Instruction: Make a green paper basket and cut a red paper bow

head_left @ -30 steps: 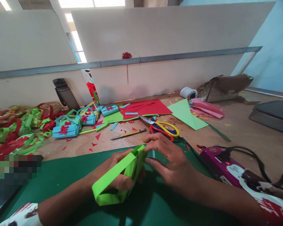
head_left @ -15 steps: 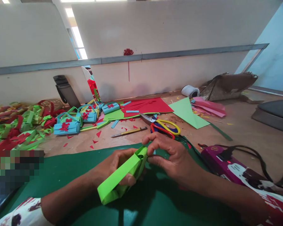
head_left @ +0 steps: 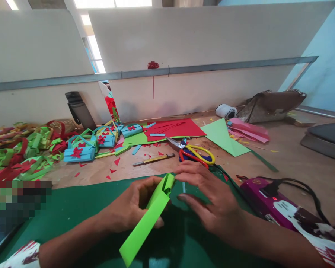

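My left hand (head_left: 136,203) grips a small bright-green paper handbag (head_left: 163,190) from its left side. A broad green paper strap slopes down from it toward the front. Part of the bag is hidden behind the strap and my fingers. Just right of the bag's folded top end is my right hand (head_left: 209,197), thumb and fingers apart with nothing between them; its fingertips are close to the paper, and whether they touch it I cannot tell. Both hands are above a dark green mat (head_left: 72,208).
Beyond the mat lie scissors (head_left: 195,154) and a craft knife (head_left: 153,159). Blue paper handbags (head_left: 79,152) and a green paper heap (head_left: 39,141) are at left. Red paper sheets (head_left: 181,128) are at the back. A purple power strip (head_left: 268,201) with cables borders the mat's right side.
My right hand has let go of the bag's end; its fingers have spread and drawn slightly right. The bag has turned in my left hand, and its strap points more toward the front.
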Available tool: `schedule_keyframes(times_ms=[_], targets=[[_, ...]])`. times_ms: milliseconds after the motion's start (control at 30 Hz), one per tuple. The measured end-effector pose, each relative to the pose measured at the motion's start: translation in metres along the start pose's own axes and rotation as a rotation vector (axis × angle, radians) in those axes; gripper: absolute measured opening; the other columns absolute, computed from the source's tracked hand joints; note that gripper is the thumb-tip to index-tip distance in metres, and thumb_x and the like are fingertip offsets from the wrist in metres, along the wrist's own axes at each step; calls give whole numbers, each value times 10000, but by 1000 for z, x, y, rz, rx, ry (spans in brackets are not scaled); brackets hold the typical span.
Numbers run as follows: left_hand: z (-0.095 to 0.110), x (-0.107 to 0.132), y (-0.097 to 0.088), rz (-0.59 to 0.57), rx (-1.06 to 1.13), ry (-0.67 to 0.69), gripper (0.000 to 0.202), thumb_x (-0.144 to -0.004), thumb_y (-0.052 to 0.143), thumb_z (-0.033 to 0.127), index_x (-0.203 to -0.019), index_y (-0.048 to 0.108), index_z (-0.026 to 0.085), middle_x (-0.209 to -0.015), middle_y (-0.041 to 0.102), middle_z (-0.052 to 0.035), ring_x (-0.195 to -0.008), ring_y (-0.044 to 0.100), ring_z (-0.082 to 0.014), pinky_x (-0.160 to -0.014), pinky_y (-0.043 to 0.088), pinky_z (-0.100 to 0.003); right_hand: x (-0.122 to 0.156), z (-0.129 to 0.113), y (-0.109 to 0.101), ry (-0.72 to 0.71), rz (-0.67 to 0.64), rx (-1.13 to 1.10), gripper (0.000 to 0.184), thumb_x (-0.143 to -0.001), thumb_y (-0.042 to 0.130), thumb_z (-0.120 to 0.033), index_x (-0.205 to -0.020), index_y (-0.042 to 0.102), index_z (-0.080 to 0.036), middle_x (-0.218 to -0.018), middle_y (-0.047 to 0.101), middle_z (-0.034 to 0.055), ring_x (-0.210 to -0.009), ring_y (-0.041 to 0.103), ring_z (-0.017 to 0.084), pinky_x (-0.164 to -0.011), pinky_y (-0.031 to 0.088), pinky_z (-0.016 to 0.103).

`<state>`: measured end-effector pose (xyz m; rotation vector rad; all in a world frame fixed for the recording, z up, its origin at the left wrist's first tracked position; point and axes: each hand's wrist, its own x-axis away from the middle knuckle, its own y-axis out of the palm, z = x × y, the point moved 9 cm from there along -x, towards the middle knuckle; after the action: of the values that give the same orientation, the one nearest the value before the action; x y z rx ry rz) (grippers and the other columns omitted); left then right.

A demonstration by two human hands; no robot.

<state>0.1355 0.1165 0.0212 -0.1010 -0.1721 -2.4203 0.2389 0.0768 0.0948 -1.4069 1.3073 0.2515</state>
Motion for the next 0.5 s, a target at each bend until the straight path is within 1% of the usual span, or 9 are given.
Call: schedule_keyframes(times_ms=[67, 133, 233, 367, 500], targets=[[0, 0, -1, 0, 11, -1, 518, -521, 803, 387, -927, 586, 149, -845, 570, -29, -748, 496, -149, -677, 397, -266, 2, 0, 3, -15, -23, 64, 301, -809, 558, -98, -1105, 543, -150, -1096, 613, 117, -1082, 546, 209, -955, 447, 380], [-1, 0, -1, -1, 15, 4, 515, -519, 804, 392, -920, 591, 149, -851, 571, -33, -755, 497, -153, -685, 399, -271, 4, -1, 6, -38, -49, 85, 315, -816, 539, -96, -1125, 535, -153, -1105, 613, 119, -1095, 542, 217, -958, 446, 399], [-2, 0, -1, -6, 11, 2, 522, -513, 810, 391, -924, 594, 150, -855, 569, -31, -765, 496, -155, -687, 392, -267, 4, 0, 9, -47, -65, 78, 320, -814, 536, -89, -1128, 530, -155, -1098, 613, 122, -1095, 542, 223, -948, 454, 410], [-2, -1, 1, -31, -5, 14, 510, -530, 802, 393, -927, 597, 147, -855, 567, -27, -735, 480, -139, -653, 371, -245, 4, 1, 9, -41, -71, 68, 298, -815, 534, -89, -1104, 535, -162, -1092, 606, 126, -1084, 544, 224, -928, 470, 412], [1, 0, 3, -49, -4, 32, 464, -562, 786, 380, -915, 603, 142, -853, 565, -23, -727, 472, -132, -642, 363, -236, 4, -2, 11, -69, -108, 88, 312, -816, 525, -84, -1121, 529, -154, -1128, 581, 135, -1119, 517, 235, -948, 453, 429]])
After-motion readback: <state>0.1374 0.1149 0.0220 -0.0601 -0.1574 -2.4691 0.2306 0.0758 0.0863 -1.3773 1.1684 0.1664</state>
